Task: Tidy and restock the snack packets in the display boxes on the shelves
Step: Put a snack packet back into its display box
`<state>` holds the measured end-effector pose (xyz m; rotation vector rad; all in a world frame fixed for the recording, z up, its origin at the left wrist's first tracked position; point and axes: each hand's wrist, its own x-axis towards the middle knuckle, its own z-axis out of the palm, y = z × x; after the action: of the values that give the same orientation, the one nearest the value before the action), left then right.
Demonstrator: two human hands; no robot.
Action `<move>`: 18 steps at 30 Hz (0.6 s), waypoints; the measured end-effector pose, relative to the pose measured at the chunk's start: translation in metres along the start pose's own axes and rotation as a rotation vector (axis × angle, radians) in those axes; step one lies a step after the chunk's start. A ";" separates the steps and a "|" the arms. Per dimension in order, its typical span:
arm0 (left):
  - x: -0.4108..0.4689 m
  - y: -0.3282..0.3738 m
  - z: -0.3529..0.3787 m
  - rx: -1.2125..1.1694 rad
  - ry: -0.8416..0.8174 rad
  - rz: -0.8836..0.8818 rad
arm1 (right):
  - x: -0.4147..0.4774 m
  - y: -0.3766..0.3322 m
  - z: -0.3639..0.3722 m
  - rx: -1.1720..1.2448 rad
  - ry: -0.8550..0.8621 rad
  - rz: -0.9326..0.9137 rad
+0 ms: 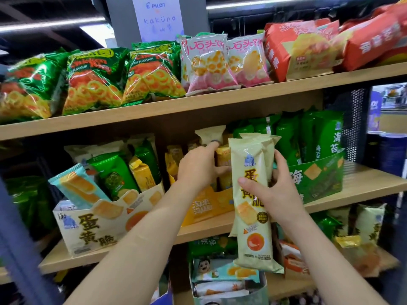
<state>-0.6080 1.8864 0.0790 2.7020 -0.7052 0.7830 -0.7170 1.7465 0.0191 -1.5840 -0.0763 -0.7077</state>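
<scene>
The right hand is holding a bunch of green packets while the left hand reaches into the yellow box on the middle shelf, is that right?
Not quite. The head view shows the packets in the right hand are cream, not green. The left hand does reach into the yellow box on the middle shelf.

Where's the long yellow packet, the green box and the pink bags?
Yellow packet (253,219): head view, its front, lower half.
Green box (317,179): head view, its front wall.
Pink bags (209,69): head view, the left bag's front.
</scene>
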 end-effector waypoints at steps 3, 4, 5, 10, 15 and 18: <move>-0.026 -0.008 -0.007 -0.169 0.239 0.092 | -0.005 -0.005 0.008 0.043 -0.026 0.009; -0.041 -0.011 -0.012 -0.243 0.347 0.121 | -0.007 -0.007 0.012 0.063 -0.035 0.004; -0.058 -0.014 -0.017 -0.297 0.417 0.130 | -0.008 -0.010 0.018 0.079 -0.049 -0.004; -0.132 -0.033 -0.046 -0.963 -0.033 -0.013 | -0.016 -0.024 0.066 0.127 -0.143 -0.057; -0.160 -0.066 -0.083 -1.111 -0.201 -0.153 | -0.028 -0.030 0.125 0.066 -0.206 -0.098; -0.168 -0.083 -0.079 -1.023 -0.107 -0.262 | -0.034 -0.028 0.153 0.055 -0.242 -0.075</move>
<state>-0.7245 2.0492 0.0435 1.8322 -0.5373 0.1197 -0.6970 1.9042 0.0325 -1.6142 -0.3318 -0.5644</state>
